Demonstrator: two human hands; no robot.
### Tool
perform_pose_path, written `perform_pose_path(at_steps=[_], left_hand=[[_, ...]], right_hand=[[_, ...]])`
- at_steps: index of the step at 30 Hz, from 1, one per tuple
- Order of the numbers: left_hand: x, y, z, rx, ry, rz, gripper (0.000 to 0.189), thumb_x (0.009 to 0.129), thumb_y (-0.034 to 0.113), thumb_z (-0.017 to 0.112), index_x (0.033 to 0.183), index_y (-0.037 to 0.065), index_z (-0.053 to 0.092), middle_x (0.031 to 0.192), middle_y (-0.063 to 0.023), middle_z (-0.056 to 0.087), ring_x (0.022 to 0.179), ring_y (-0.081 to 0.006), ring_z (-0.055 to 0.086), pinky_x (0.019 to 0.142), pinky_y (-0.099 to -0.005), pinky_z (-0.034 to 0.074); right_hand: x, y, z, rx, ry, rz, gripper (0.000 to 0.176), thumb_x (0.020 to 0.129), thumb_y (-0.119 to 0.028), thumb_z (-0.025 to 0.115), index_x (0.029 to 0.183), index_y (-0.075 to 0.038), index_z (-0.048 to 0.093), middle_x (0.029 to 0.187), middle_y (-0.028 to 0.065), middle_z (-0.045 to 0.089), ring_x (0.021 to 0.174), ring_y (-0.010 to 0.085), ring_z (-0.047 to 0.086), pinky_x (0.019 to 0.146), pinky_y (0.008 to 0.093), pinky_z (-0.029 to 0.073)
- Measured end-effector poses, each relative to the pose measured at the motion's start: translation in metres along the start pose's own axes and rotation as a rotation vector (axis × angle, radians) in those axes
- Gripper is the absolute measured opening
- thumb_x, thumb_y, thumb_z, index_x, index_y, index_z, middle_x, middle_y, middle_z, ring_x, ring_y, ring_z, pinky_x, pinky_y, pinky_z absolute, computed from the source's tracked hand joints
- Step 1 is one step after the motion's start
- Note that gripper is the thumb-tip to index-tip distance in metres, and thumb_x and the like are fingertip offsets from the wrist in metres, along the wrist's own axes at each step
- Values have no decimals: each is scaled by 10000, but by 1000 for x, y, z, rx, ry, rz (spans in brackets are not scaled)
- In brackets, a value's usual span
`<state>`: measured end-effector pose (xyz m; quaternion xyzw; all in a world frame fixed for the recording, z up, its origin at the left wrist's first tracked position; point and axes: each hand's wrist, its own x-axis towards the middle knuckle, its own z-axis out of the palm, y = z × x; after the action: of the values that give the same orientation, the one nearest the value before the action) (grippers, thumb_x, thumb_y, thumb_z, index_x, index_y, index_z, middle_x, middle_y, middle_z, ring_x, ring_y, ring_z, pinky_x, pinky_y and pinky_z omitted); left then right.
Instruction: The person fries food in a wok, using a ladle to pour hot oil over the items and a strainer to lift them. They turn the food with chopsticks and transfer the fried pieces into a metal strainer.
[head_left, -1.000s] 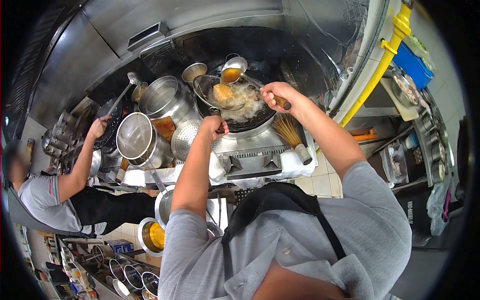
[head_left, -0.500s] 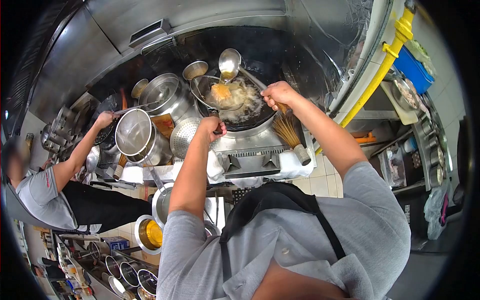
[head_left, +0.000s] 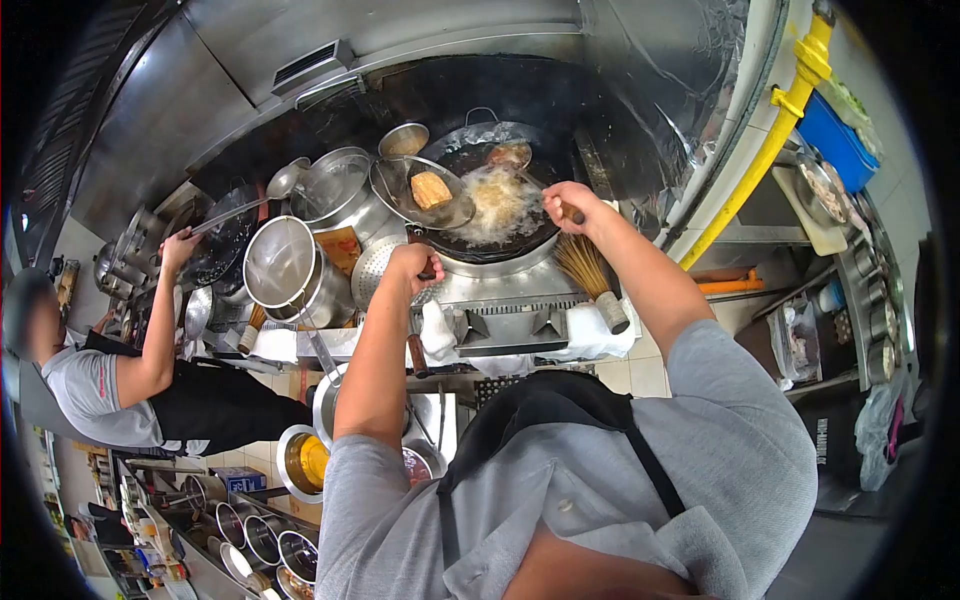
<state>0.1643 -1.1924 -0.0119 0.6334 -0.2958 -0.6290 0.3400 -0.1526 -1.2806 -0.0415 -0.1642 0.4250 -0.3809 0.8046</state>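
My left hand point(head_left: 415, 265) is closed on the handle of a wire strainer point(head_left: 391, 185). A golden-brown fried block point(head_left: 431, 190) rests in that strainer, which is over the left side of a large wok point(head_left: 466, 158). Oil bubbles point(head_left: 498, 205) froth in the wok. My right hand point(head_left: 568, 203) is closed round the wooden grip of a ladle point(head_left: 510, 154), whose bowl is low at the back of the wok. A bamboo brush point(head_left: 580, 262) lies just below my right hand.
At the left a co-worker point(head_left: 130, 390) holds another ladle point(head_left: 284, 182). Between us are a large pot point(head_left: 335, 185), a round sieve point(head_left: 279, 262) and a perforated skimmer point(head_left: 375, 272). A yellow pipe point(head_left: 755, 150) runs along the right. A pan with yellow contents point(head_left: 305, 462) is lower left.
My strainer and the fried block have moved left, away from the bubbling oil. The ladle in my right hand has gone down into the wok. The co-worker's ladle has risen.
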Motion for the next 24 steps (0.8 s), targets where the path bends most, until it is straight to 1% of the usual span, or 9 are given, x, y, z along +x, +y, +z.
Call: perform_pose_path(at_steps=[1,3,4,7,9,11,13,16,24], left_hand=[[1,1,0,-15,-2,-3,130,842,52,493,717,42,527,656,-70,542,596,-209,535,604,-351,497],[12,-3,1,-8,-13,-1,132,840,49,489,714,43,526,653,-70,541,597,-209,534,604,-348,492],[18,-7,1,-4,-20,-6,134,838,46,486,711,44,525,650,-69,540,599,-209,533,604,-345,488],[23,-9,10,-45,-56,-15,140,837,45,479,704,49,522,645,-69,541,610,-208,533,617,-348,476],[27,-12,16,-29,-71,-19,142,837,47,478,701,49,521,640,-70,539,611,-209,533,626,-351,474],[33,-13,20,-14,-81,-20,145,837,48,476,699,49,519,634,-71,538,611,-210,533,635,-355,472],[40,-15,21,-29,-86,-36,101,841,24,469,750,38,510,640,-77,523,592,-211,541,602,-366,516],[40,-16,22,-24,-74,-34,96,839,23,470,752,36,510,640,-74,523,592,-212,542,602,-368,517],[40,-24,11,-70,-106,-29,90,840,33,475,755,38,504,644,-73,525,592,-214,546,608,-370,518]], right_hand=[[-8,0,2,2,0,-4,260,901,-93,438,647,-103,386,527,-18,398,377,70,368,333,204,340],[-22,-3,4,159,-139,23,209,905,-99,430,704,-85,374,521,-23,389,384,65,396,339,181,348],[-28,-7,5,192,-147,78,216,909,-96,419,702,-87,360,522,-20,386,381,69,390,335,186,347],[-47,-17,14,134,-189,72,217,911,-95,411,699,-86,362,522,-21,385,380,68,382,332,185,343],[-64,-21,29,136,-147,58,226,913,-102,415,694,-89,360,524,-22,382,379,65,371,330,186,341],[-72,-23,38,29,-138,23,224,909,-100,428,696,-90,362,529,-24,382,382,58,363,329,182,336],[-76,-24,45,47,-119,36,221,911,-98,433,701,-89,366,540,-24,387,387,52,357,327,179,328],[-90,-25,61,-11,-113,-4,201,922,-110,434,730,-81,383,559,-27,400,393,43,354,332,175,322],[-82,-18,70,-53,-86,-6,173,925,-104,439,761,-75,392,583,-23,409,407,33,365,335,175,323]])
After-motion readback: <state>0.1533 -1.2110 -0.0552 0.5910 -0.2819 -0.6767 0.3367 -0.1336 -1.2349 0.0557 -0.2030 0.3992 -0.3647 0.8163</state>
